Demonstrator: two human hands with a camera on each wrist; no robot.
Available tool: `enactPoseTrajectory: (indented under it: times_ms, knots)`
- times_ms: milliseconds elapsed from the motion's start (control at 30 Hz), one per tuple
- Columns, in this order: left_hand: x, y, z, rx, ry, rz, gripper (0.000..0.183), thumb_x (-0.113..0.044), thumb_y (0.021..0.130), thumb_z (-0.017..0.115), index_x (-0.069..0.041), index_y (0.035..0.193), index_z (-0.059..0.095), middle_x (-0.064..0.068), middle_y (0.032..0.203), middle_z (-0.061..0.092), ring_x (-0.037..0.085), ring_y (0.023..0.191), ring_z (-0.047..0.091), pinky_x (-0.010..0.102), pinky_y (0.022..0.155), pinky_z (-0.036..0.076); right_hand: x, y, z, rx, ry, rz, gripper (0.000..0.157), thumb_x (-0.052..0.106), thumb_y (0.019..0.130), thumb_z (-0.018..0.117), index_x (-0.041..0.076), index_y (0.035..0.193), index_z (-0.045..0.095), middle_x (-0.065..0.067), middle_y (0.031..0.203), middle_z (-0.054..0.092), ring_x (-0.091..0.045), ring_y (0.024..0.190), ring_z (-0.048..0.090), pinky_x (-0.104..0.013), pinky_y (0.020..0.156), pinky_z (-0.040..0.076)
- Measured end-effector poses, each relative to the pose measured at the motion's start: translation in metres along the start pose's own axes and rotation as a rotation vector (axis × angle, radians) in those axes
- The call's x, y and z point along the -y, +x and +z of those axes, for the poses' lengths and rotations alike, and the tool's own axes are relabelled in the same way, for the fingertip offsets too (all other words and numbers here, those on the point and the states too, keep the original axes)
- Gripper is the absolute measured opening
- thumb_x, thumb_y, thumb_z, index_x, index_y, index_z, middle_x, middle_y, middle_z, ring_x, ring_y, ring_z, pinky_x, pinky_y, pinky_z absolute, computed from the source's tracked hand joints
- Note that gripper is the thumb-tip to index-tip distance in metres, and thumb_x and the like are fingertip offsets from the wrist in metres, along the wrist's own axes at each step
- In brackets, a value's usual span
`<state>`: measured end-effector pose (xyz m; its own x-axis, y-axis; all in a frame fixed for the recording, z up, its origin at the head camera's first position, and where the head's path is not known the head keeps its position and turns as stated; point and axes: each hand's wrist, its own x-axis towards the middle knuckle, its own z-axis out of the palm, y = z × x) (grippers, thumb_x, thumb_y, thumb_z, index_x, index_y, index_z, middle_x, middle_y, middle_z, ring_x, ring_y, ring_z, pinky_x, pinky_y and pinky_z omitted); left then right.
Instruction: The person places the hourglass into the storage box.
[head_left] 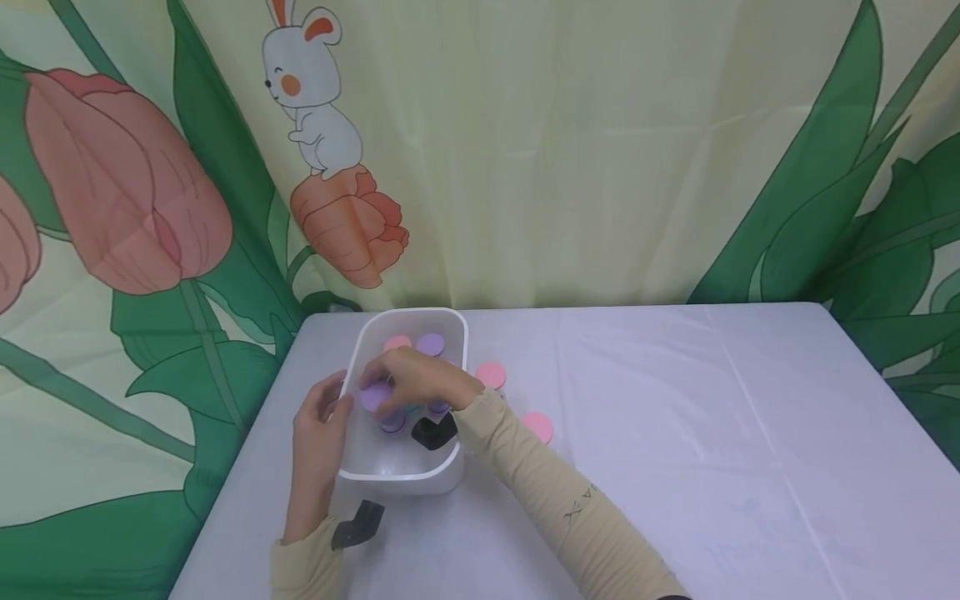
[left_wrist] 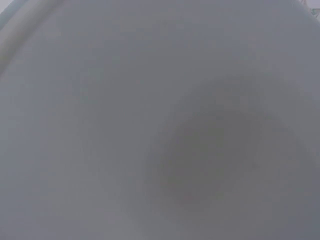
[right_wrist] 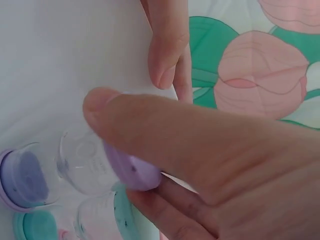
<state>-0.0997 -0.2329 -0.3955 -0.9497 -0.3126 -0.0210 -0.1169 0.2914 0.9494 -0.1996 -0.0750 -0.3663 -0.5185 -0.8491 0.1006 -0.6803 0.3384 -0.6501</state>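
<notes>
A white rectangular plastic bin (head_left: 397,477) stands on the left part of the table. My left hand (head_left: 318,433) grips its left wall, thumb at the rim and fingers on the outer side. Reaching over the bin, my right hand (head_left: 423,379) pinches the purple lid of a small clear jar (right_wrist: 87,162) between thumb and fingers. Around it in the bin are more jars: one with a pink lid (head_left: 397,342), purple-lidded ones (head_left: 431,344), and a teal-lidded jar (right_wrist: 37,227). The left wrist view is filled by a blurred pale surface.
Right of the bin, two pink-lidded jars (head_left: 491,375) stand on the white-covered table (head_left: 675,433), partly behind the right forearm. A curtain (head_left: 562,150) printed with tulips and a rabbit hangs behind the table.
</notes>
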Motion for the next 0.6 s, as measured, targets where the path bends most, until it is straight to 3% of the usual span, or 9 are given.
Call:
enactPoseTrajectory:
  times_ms: [367,600]
  knots:
    - [-0.0022,-0.0024,0.0009,-0.008,0.028,-0.016,0.043,-0.027,0.103,0.05,-0.016,0.145,0.047,0.011,0.148,0.048,0.033,0.136,0.048,0.057,0.106,0.045,0.0025,-0.0037,0.0,-0.008,0.03,0.033,0.041,0.007,0.079,0.082,0.002,0.118,0.071,-0.005,0.114,0.073,-0.015,0.105,0.067,-0.021,0.093,0.053]
    - [-0.0028,-0.0034,0.0017,-0.009,0.027,-0.022,0.043,-0.027,0.103,0.05,-0.016,0.145,0.047,0.01,0.149,0.048,0.034,0.137,0.047,0.058,0.106,0.045,0.0059,-0.0089,-0.0072,-0.015,0.006,0.069,0.038,0.009,0.082,0.08,0.004,0.118,0.07,-0.005,0.115,0.072,-0.016,0.109,0.066,-0.017,0.092,0.052]
